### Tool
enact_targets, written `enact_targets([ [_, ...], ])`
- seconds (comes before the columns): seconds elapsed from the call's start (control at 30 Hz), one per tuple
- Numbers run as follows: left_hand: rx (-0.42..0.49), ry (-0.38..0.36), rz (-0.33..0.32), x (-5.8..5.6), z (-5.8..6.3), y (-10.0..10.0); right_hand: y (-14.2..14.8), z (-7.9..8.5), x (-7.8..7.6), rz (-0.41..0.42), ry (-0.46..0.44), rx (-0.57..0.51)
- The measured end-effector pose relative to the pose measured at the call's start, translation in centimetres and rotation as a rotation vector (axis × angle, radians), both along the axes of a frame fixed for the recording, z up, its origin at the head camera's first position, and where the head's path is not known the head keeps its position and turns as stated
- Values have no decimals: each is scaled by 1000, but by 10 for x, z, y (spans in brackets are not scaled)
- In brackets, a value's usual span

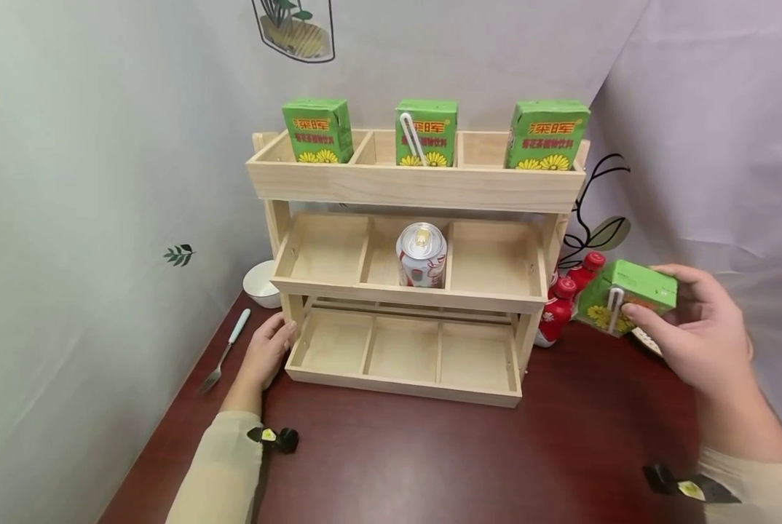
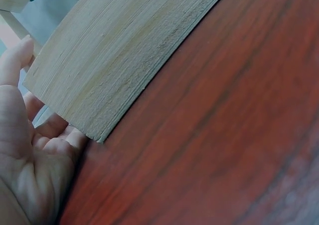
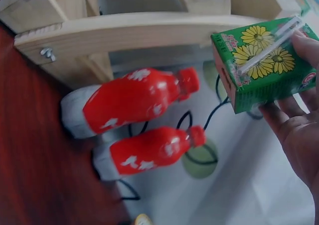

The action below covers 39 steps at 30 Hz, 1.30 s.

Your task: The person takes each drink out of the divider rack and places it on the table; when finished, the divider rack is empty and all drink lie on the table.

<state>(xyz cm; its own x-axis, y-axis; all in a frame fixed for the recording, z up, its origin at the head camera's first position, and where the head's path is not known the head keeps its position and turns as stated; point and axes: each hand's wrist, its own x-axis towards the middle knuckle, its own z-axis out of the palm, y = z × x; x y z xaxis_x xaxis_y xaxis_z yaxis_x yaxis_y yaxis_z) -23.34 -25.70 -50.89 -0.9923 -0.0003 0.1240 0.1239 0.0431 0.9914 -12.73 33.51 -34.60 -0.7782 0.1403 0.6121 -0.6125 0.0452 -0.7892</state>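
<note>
My right hand (image 1: 708, 327) grips a green drink carton (image 3: 259, 65) printed with yellow flowers, a wrapped straw on its side. Thumb on one face and fingers on the other, it holds the carton beside the right end of a three-tier wooden shelf rack (image 1: 417, 188). My left hand (image 1: 269, 349) holds the rack's lower left end, its fingers bent at the side of the bottom tier's front board (image 2: 119, 50). On the top tier stand three like cartons: left (image 1: 317, 131), middle (image 1: 440, 135) and right (image 1: 548, 137). A silver-topped can (image 1: 421, 256) stands in the middle tier's centre compartment.
Two red bottles (image 3: 134, 103) stand on the dark red table (image 1: 391, 458) by the rack's right side. To the left are a white bowl (image 1: 262, 285) and a fork (image 1: 223, 353) with a pale handle. A patterned plate rim (image 1: 646, 342) shows below the held carton.
</note>
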Motion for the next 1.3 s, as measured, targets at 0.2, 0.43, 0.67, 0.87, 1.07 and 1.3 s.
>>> enact_targets([
  [0.2,8,-36,-14,-1,2,0,16,-25,4,-275,-148,167],
  [0.43,27,-56,-25,-2,1,-3,15,-45,4,-326,-218,210],
  [0.67,80,-83,-38,0,4,-5,8,-66,-3,-236,-201,134],
  [0.87,101,-85,-27,-1,8,-5,20,-99,-15,-198,-260,64],
  [1.07,114,-92,-48,-3,5,-2,31,-118,-19,-144,-281,-28],
  [1.3,107,-98,-37,-3,3,-3,28,-125,-18,-118,-340,-45],
])
